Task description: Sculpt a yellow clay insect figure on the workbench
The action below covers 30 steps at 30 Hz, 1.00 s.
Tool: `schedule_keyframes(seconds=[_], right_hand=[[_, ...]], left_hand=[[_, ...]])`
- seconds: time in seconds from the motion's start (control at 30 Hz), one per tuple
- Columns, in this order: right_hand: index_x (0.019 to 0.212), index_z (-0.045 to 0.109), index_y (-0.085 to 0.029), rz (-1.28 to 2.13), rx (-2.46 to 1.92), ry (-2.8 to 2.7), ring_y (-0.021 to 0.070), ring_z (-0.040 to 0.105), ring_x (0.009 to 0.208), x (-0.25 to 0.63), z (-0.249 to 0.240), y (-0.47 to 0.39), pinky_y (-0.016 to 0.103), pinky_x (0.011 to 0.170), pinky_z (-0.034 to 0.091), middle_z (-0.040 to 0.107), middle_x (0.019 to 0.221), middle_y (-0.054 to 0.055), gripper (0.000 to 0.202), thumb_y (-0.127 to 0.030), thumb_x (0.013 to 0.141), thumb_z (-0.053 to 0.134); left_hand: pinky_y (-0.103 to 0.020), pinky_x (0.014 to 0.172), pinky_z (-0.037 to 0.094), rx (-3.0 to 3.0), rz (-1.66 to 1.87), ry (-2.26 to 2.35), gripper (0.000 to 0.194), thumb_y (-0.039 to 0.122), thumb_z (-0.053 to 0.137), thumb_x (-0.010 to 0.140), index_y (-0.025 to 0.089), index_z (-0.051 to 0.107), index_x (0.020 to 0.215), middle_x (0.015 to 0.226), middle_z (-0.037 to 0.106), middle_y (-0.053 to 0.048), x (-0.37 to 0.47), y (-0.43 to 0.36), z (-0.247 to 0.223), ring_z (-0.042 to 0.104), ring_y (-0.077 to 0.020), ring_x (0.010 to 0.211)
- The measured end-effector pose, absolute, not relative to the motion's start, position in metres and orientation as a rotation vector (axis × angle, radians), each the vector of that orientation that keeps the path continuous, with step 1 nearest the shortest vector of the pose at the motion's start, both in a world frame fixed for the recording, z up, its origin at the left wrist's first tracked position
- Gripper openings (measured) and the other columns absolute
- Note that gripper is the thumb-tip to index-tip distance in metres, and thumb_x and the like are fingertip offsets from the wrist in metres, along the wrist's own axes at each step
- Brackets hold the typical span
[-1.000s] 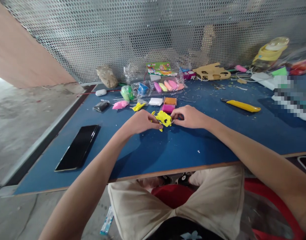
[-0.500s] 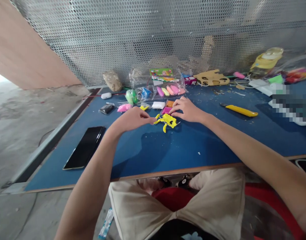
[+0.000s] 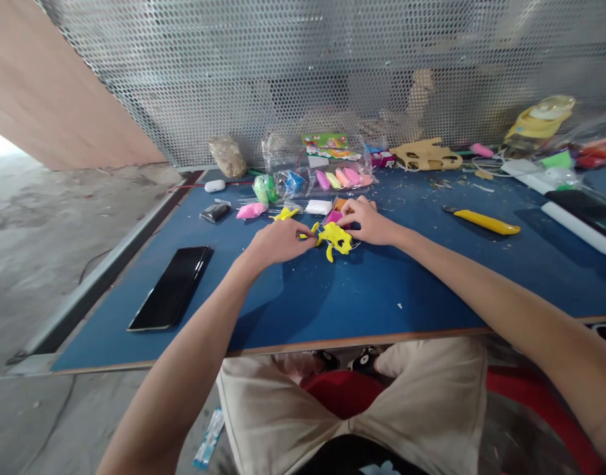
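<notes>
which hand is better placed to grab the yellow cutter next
Probably the right hand: it is nearer the yellow cutter, which lies to its right, while the left hand is farther off, past the yellow figure.

Hands (image 3: 281, 241) flank a yellow figure (image 3: 332, 234) on a blue table (image 3: 352, 303).

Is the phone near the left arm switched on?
The screen of the phone looks off: it's all black, with no picture or light. I can't tell whether the phone itself is switched on.
</notes>
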State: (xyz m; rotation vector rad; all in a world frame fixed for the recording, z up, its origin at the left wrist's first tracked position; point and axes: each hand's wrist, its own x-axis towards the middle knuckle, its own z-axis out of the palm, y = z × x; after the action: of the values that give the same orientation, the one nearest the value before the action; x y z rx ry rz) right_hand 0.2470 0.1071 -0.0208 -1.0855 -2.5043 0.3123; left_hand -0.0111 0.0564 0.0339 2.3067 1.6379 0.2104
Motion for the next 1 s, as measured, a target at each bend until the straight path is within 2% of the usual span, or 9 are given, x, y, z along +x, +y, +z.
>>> schedule_keyframes(seconds=[0.13, 0.23, 0.4, 0.57, 0.67, 0.8, 0.9, 1.0], right_hand=[[0.114, 0.078, -0.031, 0.352, -1.108, -2.431, 0.0317, 0.045, 0.116, 0.239, -0.022, 0.100, 0.048, 0.096, 0.030, 0.060, 0.121, 0.008, 0.027, -0.044, 0.095, 0.064], [0.116, 0.077, -0.029, 0.383, -1.088, -2.390, 0.0314, 0.046, 0.116, 0.236, -0.023, 0.095, 0.048, 0.097, 0.029, 0.063, 0.120, 0.008, 0.027, -0.041, 0.095, 0.063], [0.109, 0.075, -0.026, 0.426, -1.059, -2.308, 0.0297, 0.048, 0.112, 0.236, -0.024, 0.092, 0.046, 0.096, 0.030, 0.069, 0.117, 0.007, 0.022, -0.038, 0.096, 0.064], [0.106, 0.074, -0.025, 0.388, -1.071, -2.302, 0.0292, 0.049, 0.111, 0.240, -0.026, 0.093, 0.044, 0.092, 0.029, 0.071, 0.116, 0.006, 0.018, -0.036, 0.097, 0.062], [0.106, 0.074, -0.025, 0.293, -1.093, -2.306, 0.0298, 0.050, 0.111, 0.242, -0.027, 0.093, 0.044, 0.090, 0.028, 0.072, 0.116, 0.007, 0.021, -0.037, 0.098, 0.059], [0.107, 0.075, -0.024, 0.242, -1.111, -2.286, 0.0291, 0.054, 0.107, 0.241, -0.027, 0.093, 0.044, 0.090, 0.026, 0.075, 0.108, 0.007, 0.022, -0.035, 0.097, 0.059], [0.110, 0.076, -0.025, 0.253, -1.128, -2.263, 0.0279, 0.059, 0.103, 0.239, -0.027, 0.092, 0.045, 0.092, 0.025, 0.076, 0.101, 0.006, 0.023, -0.032, 0.096, 0.059], [0.110, 0.076, -0.026, 0.203, -1.149, -2.243, 0.0277, 0.061, 0.104, 0.239, -0.026, 0.090, 0.045, 0.093, 0.024, 0.076, 0.103, 0.007, 0.023, -0.033, 0.096, 0.060]], left_hand=[[-0.029, 0.061, 0.034, 2.235, 0.278, 1.527, 0.033, 0.046, 0.067, 0.080, 0.026, 0.084, 0.101, 0.067, 0.066, 0.000, -0.013, 0.061, 0.028, 0.050, -0.0145, 0.058], [-0.027, 0.059, 0.030, 2.168, 0.304, 1.415, 0.034, 0.044, 0.067, 0.080, 0.025, 0.083, 0.104, 0.068, 0.063, 0.002, -0.013, 0.064, 0.023, 0.046, -0.0130, 0.059], [-0.026, 0.058, 0.029, 2.073, 0.424, 1.325, 0.032, 0.044, 0.070, 0.080, 0.022, 0.082, 0.100, 0.069, 0.062, 0.002, -0.011, 0.067, 0.018, 0.042, -0.0119, 0.060], [-0.027, 0.056, 0.024, 2.099, 0.407, 1.317, 0.030, 0.044, 0.072, 0.080, 0.020, 0.081, 0.094, 0.059, 0.052, 0.003, -0.009, 0.068, 0.016, 0.036, -0.0107, 0.055], [-0.028, 0.058, 0.029, 2.169, 0.448, 1.408, 0.031, 0.046, 0.074, 0.079, 0.021, 0.080, 0.095, 0.066, 0.060, 0.001, -0.008, 0.071, 0.011, 0.046, -0.0123, 0.059], [-0.029, 0.068, 0.040, 2.258, 0.534, 1.405, 0.029, 0.045, 0.074, 0.081, 0.023, 0.079, 0.098, 0.089, 0.074, -0.002, -0.008, 0.075, 0.004, 0.059, -0.0152, 0.072], [-0.031, 0.073, 0.044, 2.262, 0.584, 1.411, 0.028, 0.044, 0.073, 0.083, 0.024, 0.079, 0.101, 0.097, 0.077, -0.003, -0.007, 0.074, 0.002, 0.062, -0.0165, 0.076], [-0.033, 0.077, 0.046, 2.267, 0.623, 1.464, 0.028, 0.045, 0.073, 0.083, 0.025, 0.079, 0.101, 0.108, 0.078, -0.004, -0.007, 0.073, 0.001, 0.066, -0.0195, 0.084]])
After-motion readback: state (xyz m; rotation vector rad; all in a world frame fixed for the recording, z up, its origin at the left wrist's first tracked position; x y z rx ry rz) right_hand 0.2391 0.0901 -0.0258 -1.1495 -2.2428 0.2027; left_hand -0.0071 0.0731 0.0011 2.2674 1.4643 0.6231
